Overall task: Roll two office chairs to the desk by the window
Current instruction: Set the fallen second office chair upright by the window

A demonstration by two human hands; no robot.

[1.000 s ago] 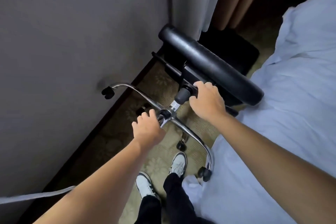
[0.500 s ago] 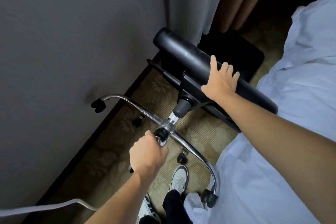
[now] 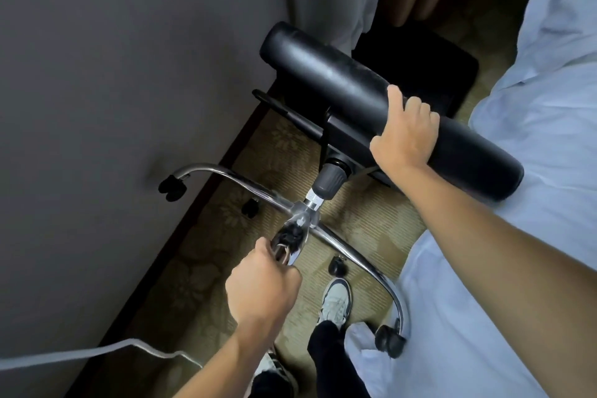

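- Bed (image 3: 533, 139) right, wall (image 3: 129, 74) left; chair (image 3: 355, 90) tipped on its side in the gap between, castors off the carpet.
- Right hand (image 3: 403, 136) has moved from the column to the seat edge, fingers wrapped over it.
- Left hand (image 3: 261, 287) still fisted on the chrome base (image 3: 355, 252).
- Likely righting it before rolling.

I can read no text, label, brand or number anywhere here: nothing legible on anything in front of me.
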